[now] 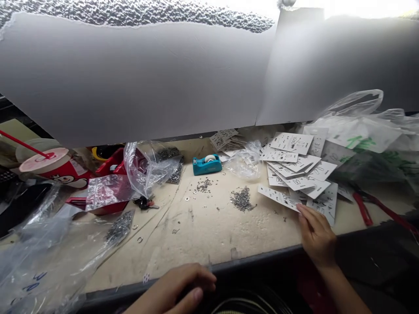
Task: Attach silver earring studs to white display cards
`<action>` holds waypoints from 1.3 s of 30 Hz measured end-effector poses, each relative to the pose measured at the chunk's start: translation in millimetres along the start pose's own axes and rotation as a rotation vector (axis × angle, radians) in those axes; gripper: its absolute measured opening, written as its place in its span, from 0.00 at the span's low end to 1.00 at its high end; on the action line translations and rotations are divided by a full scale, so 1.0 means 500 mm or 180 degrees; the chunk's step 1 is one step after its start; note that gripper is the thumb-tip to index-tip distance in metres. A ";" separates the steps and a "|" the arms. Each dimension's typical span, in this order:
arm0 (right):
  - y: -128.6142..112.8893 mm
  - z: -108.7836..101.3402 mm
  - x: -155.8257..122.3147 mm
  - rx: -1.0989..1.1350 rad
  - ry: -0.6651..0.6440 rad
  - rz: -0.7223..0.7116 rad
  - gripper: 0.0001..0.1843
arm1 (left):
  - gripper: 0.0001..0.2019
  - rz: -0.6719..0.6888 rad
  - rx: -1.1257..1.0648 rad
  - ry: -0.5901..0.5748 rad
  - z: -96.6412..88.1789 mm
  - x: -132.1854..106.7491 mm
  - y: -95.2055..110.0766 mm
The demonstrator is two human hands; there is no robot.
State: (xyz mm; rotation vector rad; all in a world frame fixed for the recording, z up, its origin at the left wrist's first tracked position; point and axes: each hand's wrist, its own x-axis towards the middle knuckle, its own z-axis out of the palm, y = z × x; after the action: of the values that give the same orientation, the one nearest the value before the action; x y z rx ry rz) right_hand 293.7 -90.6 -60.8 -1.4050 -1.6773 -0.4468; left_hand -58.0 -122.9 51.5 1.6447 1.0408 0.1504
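Observation:
My right hand (316,233) lies at the near edge of a spread of white printed cards (294,168), its fingertips against the corner of one card (278,196). Whether it grips that card, I cannot tell. My left hand (173,290) is curled loosely at the bench's dark front edge (255,257), with nothing visible in it. Between the hands, on the pale worn bench top (196,235), lie a heap of small metal parts (242,199) and a smaller heap (203,185). A few loose washers lie nearby.
A teal tape dispenser (207,165) and a crumpled clear bag (244,161) stand behind the heaps. At left are a bag of metal parts (120,227), keys (145,203), a red tray (111,165) and a paper cup (49,165). Red-handled pliers (363,208) lie at right.

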 end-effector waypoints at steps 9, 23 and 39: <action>-0.112 -0.009 0.060 0.0652 0.0099 -0.0605 0.22 | 0.21 0.0903 -0.0654 -0.0533 0.001 0.127 0.052; -0.223 0.230 0.202 0.1729 0.0022 -0.1291 0.14 | 0.21 0.1051 -0.2332 0.2086 -0.117 0.344 -0.055; -0.204 0.219 0.212 0.2034 -0.0407 -0.0455 0.12 | 0.19 0.0906 -0.1919 0.1978 -0.111 0.339 -0.069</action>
State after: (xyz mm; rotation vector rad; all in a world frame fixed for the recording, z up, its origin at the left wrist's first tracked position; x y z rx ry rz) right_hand 159.7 24.4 -11.0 -0.8581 -1.8121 0.1107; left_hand -7.2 33.3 -26.0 1.1879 1.0588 1.1109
